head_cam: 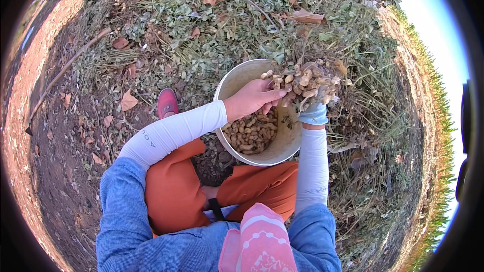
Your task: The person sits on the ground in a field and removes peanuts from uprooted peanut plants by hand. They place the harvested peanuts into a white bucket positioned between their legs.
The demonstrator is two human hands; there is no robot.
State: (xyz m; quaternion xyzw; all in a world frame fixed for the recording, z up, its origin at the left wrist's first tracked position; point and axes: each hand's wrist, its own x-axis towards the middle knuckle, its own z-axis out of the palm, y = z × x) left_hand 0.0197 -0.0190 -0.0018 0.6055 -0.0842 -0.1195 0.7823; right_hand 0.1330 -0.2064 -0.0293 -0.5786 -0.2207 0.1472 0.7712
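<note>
My bare left hand (251, 98) reaches over a white bucket (261, 162), thumb and fingers closed on peanut pods at the near side of a bunch. That bunch of pulled peanut plants (308, 83) has pods and dry roots hanging on it. At its base, above the bucket's right rim, my right hand (314, 113) in a light blue glove grips it; the fingers are mostly hidden by pods and roots. Loose peanuts in their shells (251, 134) cover the visible bottom of the bucket.
A heap of peanut vines (189, 34) with dry brown leaves spreads beyond the bucket and down its right side. To the left, a long wooden stick (68, 64) lies on bare soil. My pink shoe (167, 102) is left of the bucket, and my orange-trousered legs are folded below it.
</note>
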